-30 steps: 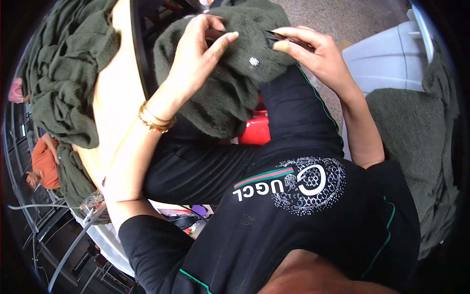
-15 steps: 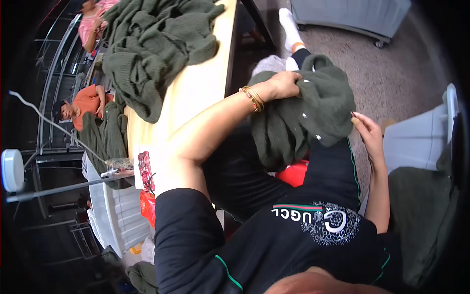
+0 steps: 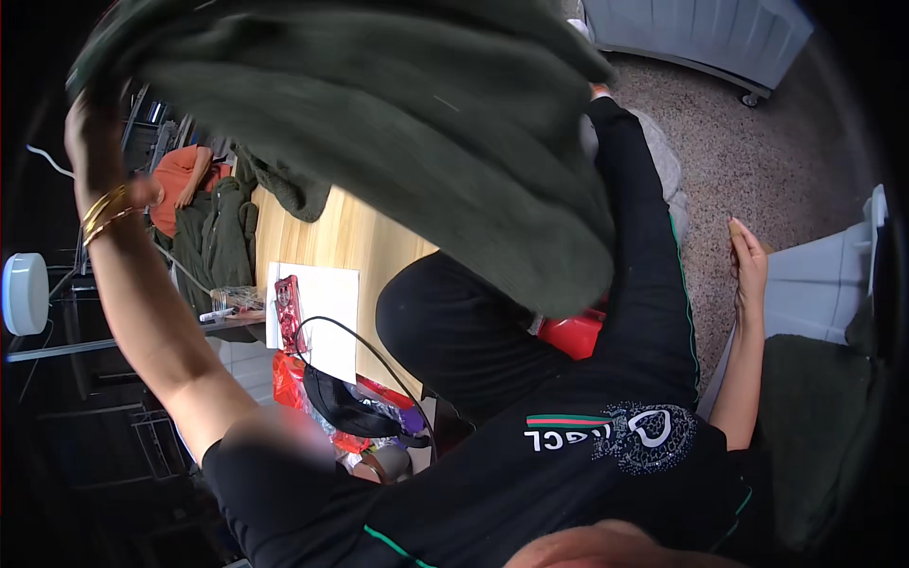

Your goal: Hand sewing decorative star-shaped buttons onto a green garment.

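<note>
A dark green knit garment [image 3: 407,151] is spread through the air across the upper part of the view, blurred by motion. My left hand [image 3: 95,142], with gold bracelets at the wrist, is raised at the far left and closed on the garment's edge. The garment's lower end hangs over my thigh. On the right, my right hand [image 3: 748,256] is held apart from the garment, its fingers pinched together. A tiny dark tip shows at those fingertips; I cannot make out what it is.
A wooden table [image 3: 365,222] bears a red phone-like item [image 3: 288,312] on white paper and more green knitwear. A person in orange [image 3: 175,185] sits beyond. Green fabric [image 3: 814,426] hangs over a pale bin [image 3: 810,293]; a wheeled grey bin [image 3: 701,38] stands far right.
My left hand has swung up and far left, lifting the garment off my lap and spreading it over the table. My right hand has moved slightly right, away from the garment.
</note>
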Available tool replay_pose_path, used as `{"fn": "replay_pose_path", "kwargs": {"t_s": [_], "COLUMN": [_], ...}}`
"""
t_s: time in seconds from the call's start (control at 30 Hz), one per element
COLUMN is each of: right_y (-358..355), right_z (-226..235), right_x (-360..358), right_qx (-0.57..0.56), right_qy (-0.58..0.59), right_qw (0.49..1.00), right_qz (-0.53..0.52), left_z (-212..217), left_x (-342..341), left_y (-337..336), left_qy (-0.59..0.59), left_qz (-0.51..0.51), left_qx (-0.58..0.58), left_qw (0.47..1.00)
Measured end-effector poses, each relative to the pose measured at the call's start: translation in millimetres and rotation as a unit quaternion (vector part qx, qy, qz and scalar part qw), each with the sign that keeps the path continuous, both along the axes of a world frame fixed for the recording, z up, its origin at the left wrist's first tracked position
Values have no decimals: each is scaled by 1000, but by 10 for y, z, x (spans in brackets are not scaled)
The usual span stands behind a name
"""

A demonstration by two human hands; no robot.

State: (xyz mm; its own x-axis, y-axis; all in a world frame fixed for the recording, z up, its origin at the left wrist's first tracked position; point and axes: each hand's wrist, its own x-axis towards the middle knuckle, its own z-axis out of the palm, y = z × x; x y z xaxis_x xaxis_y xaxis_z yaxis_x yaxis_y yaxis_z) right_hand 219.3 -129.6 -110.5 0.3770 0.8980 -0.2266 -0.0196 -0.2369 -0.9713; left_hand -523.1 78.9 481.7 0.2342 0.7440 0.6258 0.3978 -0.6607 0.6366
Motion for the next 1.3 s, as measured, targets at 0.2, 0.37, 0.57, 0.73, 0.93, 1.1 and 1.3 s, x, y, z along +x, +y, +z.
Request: {"fn": "replay_pose_path", "kwargs": {"t_s": [0.2, 0.37, 0.57, 0.73, 0.93, 1.1, 1.3], "right_y": [69, -2, -101, 18, 428, -34, -825], "right_z": [-71, 108, 603, 1311, 2007, 2868, 3061], "right_x": [-38, -149, -10, 51, 323, 720, 1816], "right_qx": [15, -2, 36, 156, 239, 35, -60], "right_qy": [13, -13, -90, -158, -425, -664, -776], "right_qw": [1000, 1000, 995, 975, 870, 746, 616], "right_qz": [-1, 0, -13, 21, 69, -31, -122], "left_z": [282, -1388, -3018, -3974, -4727, -4770, -4696], "left_x": [-1068, -749, 821, 2221, 3569, 4094, 3973], "left_y": [-287, -34, 386, 811, -19, -940, -1044], "left_qy": [74, 99, 94, 98, 379, 431, 487], "left_qz": [387, 274, 78, -167, -222, -409, -356], "left_qx": [101, -156, -287, -289, -119, -217, -286], "left_qw": [914, 944, 950, 938, 891, 774, 744]}}
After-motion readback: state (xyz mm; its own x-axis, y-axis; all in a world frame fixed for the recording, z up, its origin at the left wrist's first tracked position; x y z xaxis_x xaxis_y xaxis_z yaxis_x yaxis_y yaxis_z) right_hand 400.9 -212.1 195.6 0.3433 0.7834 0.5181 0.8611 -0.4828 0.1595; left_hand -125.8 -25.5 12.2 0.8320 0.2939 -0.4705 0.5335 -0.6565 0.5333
